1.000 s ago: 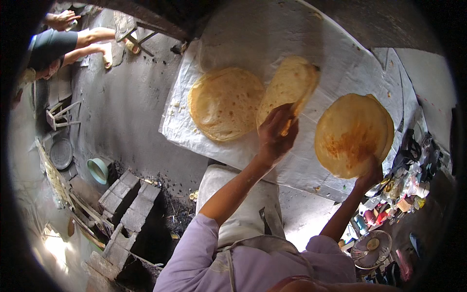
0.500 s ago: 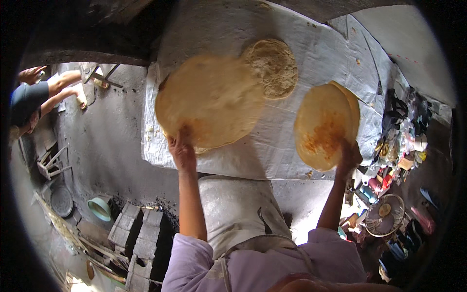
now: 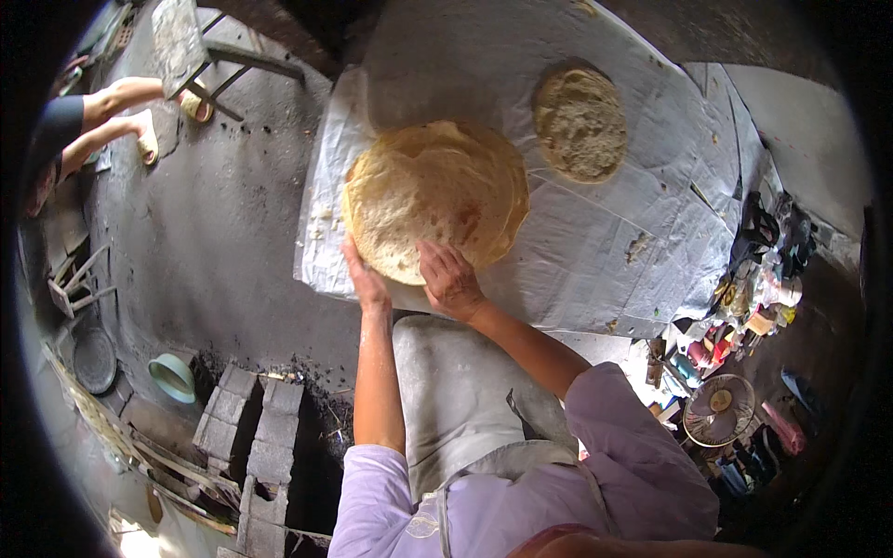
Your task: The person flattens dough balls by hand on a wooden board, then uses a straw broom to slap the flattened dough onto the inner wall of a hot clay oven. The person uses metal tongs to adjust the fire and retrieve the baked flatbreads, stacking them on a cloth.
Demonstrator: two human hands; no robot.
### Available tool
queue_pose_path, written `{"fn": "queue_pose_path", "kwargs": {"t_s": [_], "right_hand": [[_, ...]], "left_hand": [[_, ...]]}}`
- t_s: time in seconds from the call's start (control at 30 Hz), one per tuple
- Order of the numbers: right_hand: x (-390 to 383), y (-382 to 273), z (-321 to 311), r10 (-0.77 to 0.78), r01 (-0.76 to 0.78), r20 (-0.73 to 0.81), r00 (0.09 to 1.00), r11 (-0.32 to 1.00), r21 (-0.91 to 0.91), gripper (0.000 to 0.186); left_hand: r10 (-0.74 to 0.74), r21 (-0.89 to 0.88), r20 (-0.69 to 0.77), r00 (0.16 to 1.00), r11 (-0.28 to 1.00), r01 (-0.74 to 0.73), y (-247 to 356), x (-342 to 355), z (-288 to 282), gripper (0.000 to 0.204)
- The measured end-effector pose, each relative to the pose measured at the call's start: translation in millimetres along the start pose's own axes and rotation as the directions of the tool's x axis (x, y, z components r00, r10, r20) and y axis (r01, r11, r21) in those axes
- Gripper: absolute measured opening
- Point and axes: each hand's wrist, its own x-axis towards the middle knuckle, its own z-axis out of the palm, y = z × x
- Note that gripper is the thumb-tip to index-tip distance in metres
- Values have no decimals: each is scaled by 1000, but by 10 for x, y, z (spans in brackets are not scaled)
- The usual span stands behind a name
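Note:
A round stack of thin, pale yellow flatbreads [image 3: 437,200] lies on the silvery sheet covering the table, brown scorch marks on its top one. Against the stack's near left edge, my left hand [image 3: 366,281] has its fingers stretched along the rim. My right hand [image 3: 452,283] is closed at the near edge, bent fingers pressed together on the top flatbread; its thumb is hidden. Farther off to the right, a smaller, floury, rough-topped flatbread [image 3: 581,123] lies by itself, with neither hand near it.
The silvery sheet [image 3: 595,251] is creased, with scraps on it. A fan [image 3: 719,410] and heaped clutter stand right of the table. At left are grey blocks [image 3: 226,414], a pale green basin [image 3: 173,378], a stool [image 3: 186,46] and another person's legs [image 3: 116,102].
The flatbreads that were in both hands now lie stacked at the table's left. My right hand has moved left, close to my left hand. The view has shifted, and the lone flatbread appears farther right.

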Motion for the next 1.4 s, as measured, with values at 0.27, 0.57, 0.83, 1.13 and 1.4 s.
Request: {"fn": "queue_pose_path", "kwargs": {"t_s": [0.27,0.57,0.83,1.13,1.4], "right_hand": [[-396,294,-361,102,-85,-76,992,976,202,53],[-139,33,-221,-330,284,87,940,897,340,39],[9,-1319,20,-724,399,422,545,667,629,40],[-388,-2939,1012,-871,710,469,-144,240,662,37],[34,-3217,1339,-813,738,542,-212,230,635,27]], "left_hand": [[-152,19,-24,988,988,153,28,-314,-423,65],[-135,-168,-557,820,985,48,-231,-2505,-1596,68],[-49,-340,-620,783,916,-212,-616,-3704,-1321,77],[-354,-691,-685,637,593,-414,-1508,-4204,-1713,91],[-162,-598,-726,668,628,-498,-916,-3869,-2735,76]]}}
